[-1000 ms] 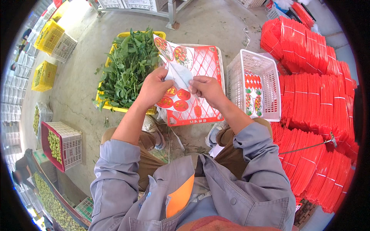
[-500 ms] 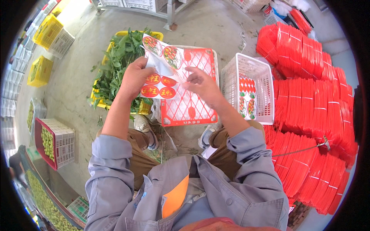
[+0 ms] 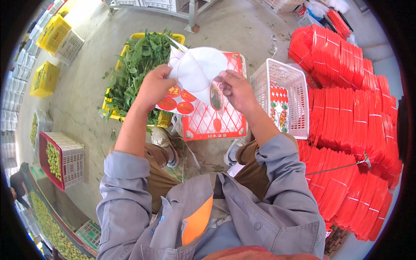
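My left hand (image 3: 156, 89) grips the left edge of a sticker sheet (image 3: 167, 111) with red oval labels, thumb on top. My right hand (image 3: 236, 90) is closed in a pinch at the sheet's right side, beside an oval label with a fruit picture (image 3: 216, 96). Between my hands a white blank layer (image 3: 203, 65) curls upward; whether it is the backing or the label layer I cannot tell. Under the sheet stands a basket with a red lattice lid (image 3: 215, 135), white material showing through it.
A yellow crate (image 3: 163, 121) of green leafy stems (image 3: 141, 69) stands at the left. On the right, a white basket (image 3: 299, 99) holds more sticker sheets (image 3: 279, 97). Bundled red lattice lids (image 3: 346, 117) are stacked beyond it. A crate of green fruit (image 3: 65, 158) sits far left.
My right hand has closed on the sheet's right side and moved slightly right. The sheet has bent over, and its white blank face now shows widely between my hands.
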`<state>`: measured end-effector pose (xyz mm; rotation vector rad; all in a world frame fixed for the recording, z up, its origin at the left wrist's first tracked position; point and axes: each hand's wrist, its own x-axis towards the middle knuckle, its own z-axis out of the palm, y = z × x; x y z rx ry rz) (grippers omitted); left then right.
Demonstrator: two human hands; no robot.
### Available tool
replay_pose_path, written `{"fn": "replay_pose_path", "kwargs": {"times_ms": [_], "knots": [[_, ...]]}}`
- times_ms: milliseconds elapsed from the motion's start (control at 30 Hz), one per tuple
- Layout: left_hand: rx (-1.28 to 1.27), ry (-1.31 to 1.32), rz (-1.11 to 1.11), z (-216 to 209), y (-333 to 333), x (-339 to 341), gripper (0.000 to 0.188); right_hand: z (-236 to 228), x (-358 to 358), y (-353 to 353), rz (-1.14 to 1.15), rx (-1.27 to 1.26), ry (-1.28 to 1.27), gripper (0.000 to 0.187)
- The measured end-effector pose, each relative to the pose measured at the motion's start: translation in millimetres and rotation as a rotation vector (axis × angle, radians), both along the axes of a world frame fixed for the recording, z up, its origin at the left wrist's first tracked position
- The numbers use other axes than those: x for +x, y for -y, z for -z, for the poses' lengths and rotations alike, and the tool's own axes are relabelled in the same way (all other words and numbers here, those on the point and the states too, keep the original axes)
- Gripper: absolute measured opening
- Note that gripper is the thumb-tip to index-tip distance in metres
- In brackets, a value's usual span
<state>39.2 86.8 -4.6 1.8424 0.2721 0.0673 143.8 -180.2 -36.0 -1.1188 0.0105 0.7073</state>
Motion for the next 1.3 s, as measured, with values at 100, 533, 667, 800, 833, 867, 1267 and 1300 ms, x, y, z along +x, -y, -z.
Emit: {"fn": "replay_pose_path", "kwargs": {"times_ms": [100, 533, 667, 800, 833, 867, 1267, 1300], "knots": [[-0.209, -0.038, -0.097, 0.7, -15.2, 0.6, 0.025, -8.0, 14.7, 13.8, -0.017, 0.096, -0.007, 0.023], [-0.178, 0.098, -0.71, 5.3, -157.7, -13.8, 0.026, -41.6, 12.3, 100.6, 0.488, -0.029, 0.432, 0.023], [-0.503, 0.076, -0.9, -1.9, -168.4, -20.9, 0.026, 23.8, -23.1, 69.6, 0.56, -0.636, 0.689, 0.021], [-0.508, 0.134, -0.975, -4.8, -161.2, -22.9, 0.023, 94.7, -44.6, 46.3, 0.506, -0.651, 0.798, 0.022], [-0.459, 0.115, -0.965, -3.6, -160.3, -23.7, 0.022, 109.2, -48.4, 41.4, 0.501, -0.595, 0.775, 0.021], [-0.395, 0.113, -0.943, -1.4, -159.9, -23.1, 0.021, 120.8, -49.7, 37.9, 0.501, -0.556, 0.708, 0.021], [-0.347, 0.185, -0.841, 6.0, -158.0, -17.4, 0.015, 179.6, -35.4, 33.3, 0.402, -0.703, 0.863, 0.02], [-0.372, 0.204, -0.846, 4.2, -154.3, -18.0, 0.014, 183.9, -34.7, 33.4, 0.394, -0.708, 0.834, 0.02]]}}
